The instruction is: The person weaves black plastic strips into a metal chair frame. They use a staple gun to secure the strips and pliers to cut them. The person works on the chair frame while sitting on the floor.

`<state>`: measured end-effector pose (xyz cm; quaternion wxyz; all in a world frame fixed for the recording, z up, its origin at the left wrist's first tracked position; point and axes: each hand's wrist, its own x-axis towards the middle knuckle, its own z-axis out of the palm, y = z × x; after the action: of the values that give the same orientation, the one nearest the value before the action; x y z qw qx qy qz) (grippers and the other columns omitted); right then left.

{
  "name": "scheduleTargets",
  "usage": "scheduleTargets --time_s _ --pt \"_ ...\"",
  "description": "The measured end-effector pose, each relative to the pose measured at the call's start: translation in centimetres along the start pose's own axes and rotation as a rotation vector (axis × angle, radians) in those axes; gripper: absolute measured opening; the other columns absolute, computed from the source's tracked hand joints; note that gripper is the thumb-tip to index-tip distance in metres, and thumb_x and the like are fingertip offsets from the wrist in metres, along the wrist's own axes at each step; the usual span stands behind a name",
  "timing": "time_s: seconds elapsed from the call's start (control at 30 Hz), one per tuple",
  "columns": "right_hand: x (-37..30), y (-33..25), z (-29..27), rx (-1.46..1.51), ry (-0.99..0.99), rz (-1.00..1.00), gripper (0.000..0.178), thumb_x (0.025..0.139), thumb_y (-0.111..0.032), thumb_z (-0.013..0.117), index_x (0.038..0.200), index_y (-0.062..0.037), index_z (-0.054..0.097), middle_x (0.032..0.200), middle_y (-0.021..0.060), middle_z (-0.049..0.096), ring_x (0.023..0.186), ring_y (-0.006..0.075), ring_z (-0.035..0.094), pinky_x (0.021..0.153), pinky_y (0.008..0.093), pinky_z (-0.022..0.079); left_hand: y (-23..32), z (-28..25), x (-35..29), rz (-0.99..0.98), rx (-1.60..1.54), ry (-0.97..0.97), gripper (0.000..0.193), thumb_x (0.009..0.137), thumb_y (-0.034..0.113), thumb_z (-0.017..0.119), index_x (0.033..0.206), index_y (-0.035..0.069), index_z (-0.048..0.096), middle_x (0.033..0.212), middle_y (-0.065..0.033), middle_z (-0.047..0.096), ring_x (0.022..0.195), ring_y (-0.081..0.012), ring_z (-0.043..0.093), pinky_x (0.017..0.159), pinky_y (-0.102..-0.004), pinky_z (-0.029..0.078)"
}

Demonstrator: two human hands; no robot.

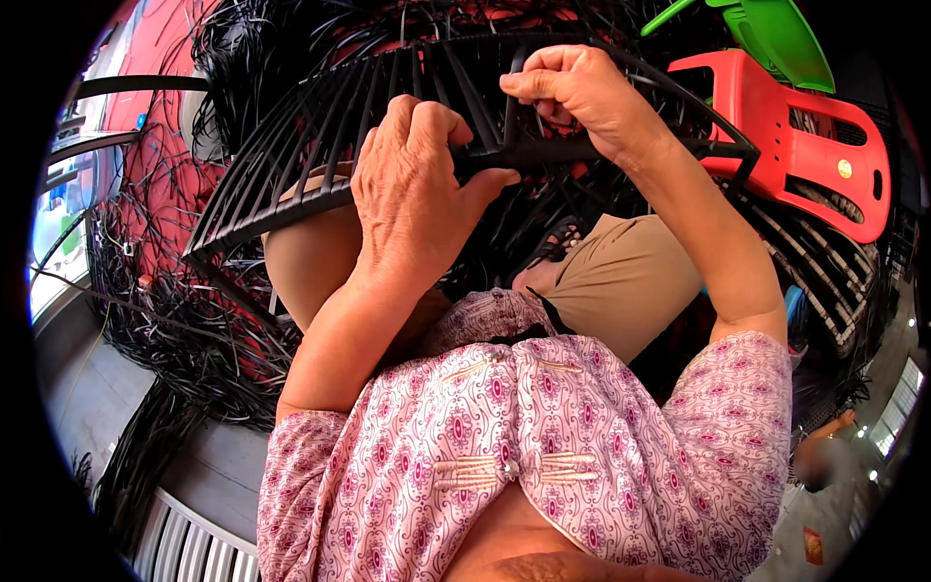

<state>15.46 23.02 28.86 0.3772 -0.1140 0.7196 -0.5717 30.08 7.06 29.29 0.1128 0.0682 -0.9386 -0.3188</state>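
A black frame lies across my lap, with flat black strips strung side by side between its near and far rails. My left hand grips the near rail, its fingers bent over the strips and its thumb stretched out to the right along the rail. Higher and to the right, my right hand pinches a black plastic strip between thumb and forefinger. That strip runs down toward the rail between the two hands. The fingertips of my left hand are partly hidden behind its knuckles.
Loose black strips lie in tangled heaps over the red floor. A red plastic chair is at the right, with a green plastic chair behind it. A white slatted piece is at the lower left. Another person is at the far right.
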Motion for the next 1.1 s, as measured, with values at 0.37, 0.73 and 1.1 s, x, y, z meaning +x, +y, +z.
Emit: scheduleTargets --time_s 0.37,0.73,1.1 --pt "1.3 0.2 0.3 -0.107 -0.065 0.104 0.022 0.087 -0.026 0.078 0.076 -0.0099 0.068 0.067 -0.0059 0.057 0.057 0.0022 0.049 0.053 0.0192 0.035 -0.4 -0.3 0.3 0.073 0.004 0.01 0.047 0.064 0.021 0.091 0.092 0.009 0.056 0.091 -0.0049 0.057 0.084 -0.0281 0.059 0.073 -0.0399 0.046" --pt "2.0 0.3 0.5 -0.178 -0.13 0.397 0.025 0.087 -0.029 0.077 0.072 -0.012 0.066 0.065 -0.0057 0.057 0.054 0.0021 0.048 0.046 0.0182 0.032 -0.4 0.0 0.0 0.074 -0.037 -0.011 0.042 0.065 0.02 0.088 0.09 0.01 0.057 0.091 -0.0066 0.055 0.087 -0.0297 0.057 0.078 -0.0406 0.044" --pt "2.1 0.0 0.6 -0.184 -0.206 0.349 0.024 0.087 -0.031 0.077 0.075 -0.0122 0.068 0.067 -0.0067 0.058 0.057 0.001 0.049 0.05 0.0174 0.035 -0.3 0.1 0.1 0.074 0.01 0.03 0.044 0.063 0.022 0.091 0.09 0.009 0.058 0.087 -0.0045 0.057 0.079 -0.0271 0.059 0.07 -0.0387 0.047"
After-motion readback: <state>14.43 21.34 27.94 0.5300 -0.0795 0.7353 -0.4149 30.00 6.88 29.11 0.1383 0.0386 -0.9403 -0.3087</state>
